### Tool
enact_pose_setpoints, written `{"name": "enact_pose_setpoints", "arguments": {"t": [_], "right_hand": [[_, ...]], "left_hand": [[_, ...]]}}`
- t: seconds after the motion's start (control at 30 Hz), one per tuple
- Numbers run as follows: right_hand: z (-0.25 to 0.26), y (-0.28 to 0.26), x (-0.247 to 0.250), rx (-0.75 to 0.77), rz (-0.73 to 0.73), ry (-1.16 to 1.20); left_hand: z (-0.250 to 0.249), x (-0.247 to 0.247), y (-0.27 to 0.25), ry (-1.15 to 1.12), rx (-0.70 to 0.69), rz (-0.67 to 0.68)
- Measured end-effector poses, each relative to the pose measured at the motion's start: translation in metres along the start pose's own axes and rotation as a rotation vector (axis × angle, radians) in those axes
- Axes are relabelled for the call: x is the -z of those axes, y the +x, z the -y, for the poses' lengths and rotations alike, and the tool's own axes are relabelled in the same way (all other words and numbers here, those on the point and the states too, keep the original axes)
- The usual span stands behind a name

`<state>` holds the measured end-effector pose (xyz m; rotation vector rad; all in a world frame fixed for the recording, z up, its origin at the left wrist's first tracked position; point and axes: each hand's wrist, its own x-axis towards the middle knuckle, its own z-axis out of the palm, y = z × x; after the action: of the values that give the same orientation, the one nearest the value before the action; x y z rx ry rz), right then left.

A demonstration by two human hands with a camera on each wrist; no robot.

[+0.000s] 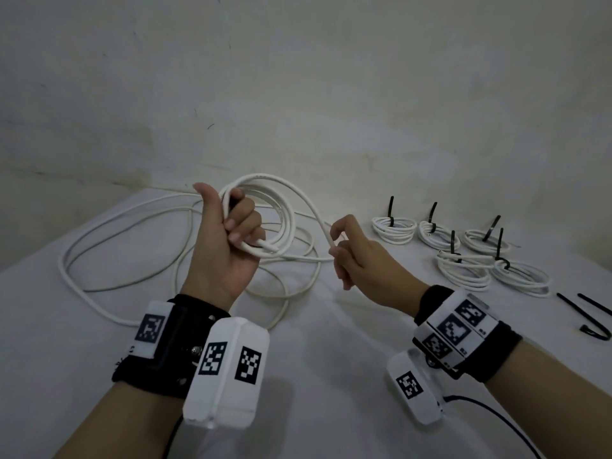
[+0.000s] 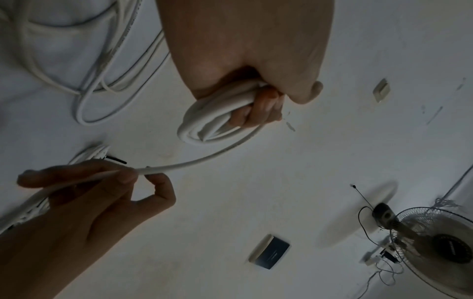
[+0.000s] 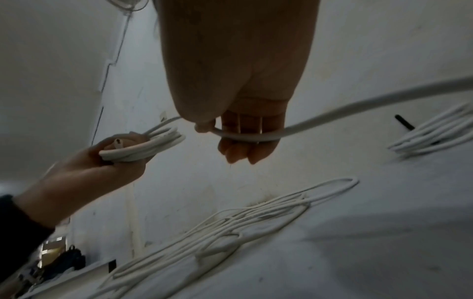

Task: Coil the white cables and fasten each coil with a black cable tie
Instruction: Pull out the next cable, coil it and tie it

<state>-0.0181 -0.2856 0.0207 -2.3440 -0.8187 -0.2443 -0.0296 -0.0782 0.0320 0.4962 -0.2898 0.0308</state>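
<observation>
My left hand [image 1: 236, 228] is raised above the table and grips a partly wound coil of white cable [image 1: 288, 217], thumb pointing up; in the left wrist view the coil [image 2: 212, 121] is bunched in my fist [image 2: 258, 95]. From the coil one strand [image 2: 204, 159] arcs to my right hand [image 1: 336, 243], which pinches it between thumb and fingers. That strand [image 3: 332, 117] crosses my right fingers [image 3: 245, 139] in the right wrist view. The rest of the cable [image 1: 99, 233] lies in loose loops on the white table.
Several finished coils, each with a black tie, lie at the right [image 1: 394, 228] [image 1: 520, 276]. Loose black cable ties [image 1: 592, 314] rest near the right edge. A pale wall [image 1: 298, 94] stands close behind the table. A fan [image 2: 435, 242] appears in the left wrist view.
</observation>
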Motion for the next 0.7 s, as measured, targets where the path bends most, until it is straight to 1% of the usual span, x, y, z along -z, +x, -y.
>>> {"name": "enact_pose_setpoints", "arguments": {"t": [0.07,0.2,0.3,0.37,0.47,0.57,0.67,0.7], "right_hand": [[-0.001,0.000,-0.001,0.025,0.009,-0.108],[0.002,-0.005,-0.007,0.049,0.105,-0.318],[0.013,-0.010,-0.009,0.062,0.107,-0.390],[0.021,-0.011,-0.012,0.074,0.113,-0.425],[0.034,-0.010,-0.016,0.089,0.153,-0.591],[0.048,-0.008,-0.015,0.133,0.229,-0.793],[0.060,-0.009,-0.009,0.309,0.264,-0.918],[0.064,-0.010,-0.007,0.364,0.252,-0.947]], "left_hand": [[-0.002,0.000,0.000,-0.003,-0.010,-0.016],[-0.006,0.002,0.001,-0.073,-0.024,-0.020],[-0.009,0.005,0.003,-0.082,-0.039,-0.015],[-0.012,0.006,0.003,-0.052,-0.048,0.020],[-0.012,0.005,0.002,0.053,-0.042,0.090],[-0.007,0.001,0.001,0.239,-0.037,0.126],[0.001,-0.004,0.000,0.427,-0.046,0.130],[0.003,-0.004,-0.001,0.475,-0.047,0.125]]}}
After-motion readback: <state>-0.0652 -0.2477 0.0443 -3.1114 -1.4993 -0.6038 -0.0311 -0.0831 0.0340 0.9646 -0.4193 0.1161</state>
